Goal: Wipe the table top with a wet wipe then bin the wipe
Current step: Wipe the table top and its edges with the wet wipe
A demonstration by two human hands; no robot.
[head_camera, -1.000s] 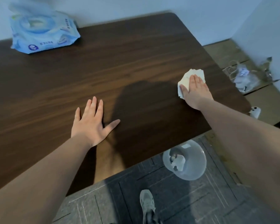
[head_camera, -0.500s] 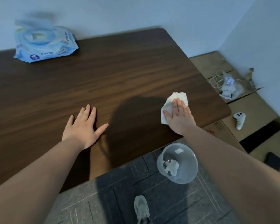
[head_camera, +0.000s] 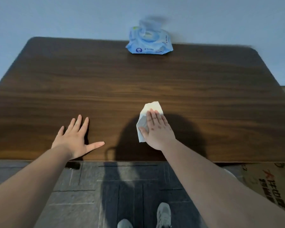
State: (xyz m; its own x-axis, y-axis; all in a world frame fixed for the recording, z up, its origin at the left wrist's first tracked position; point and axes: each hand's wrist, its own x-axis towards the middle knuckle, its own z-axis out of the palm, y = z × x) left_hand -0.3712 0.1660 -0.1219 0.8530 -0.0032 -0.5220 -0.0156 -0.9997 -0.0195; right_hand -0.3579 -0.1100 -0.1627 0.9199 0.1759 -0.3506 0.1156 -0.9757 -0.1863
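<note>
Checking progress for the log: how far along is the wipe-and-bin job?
Done: a wet wipe is out of the pack. In hand: the right hand presses it flat on the table top, mid-wipe, while the left hand rests flat beside it. Left: binning the wipe; no bin is in view.

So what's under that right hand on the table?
A white wet wipe, pressed flat under the right hand on the table. Its top and left edges show; the rest is covered.
</note>
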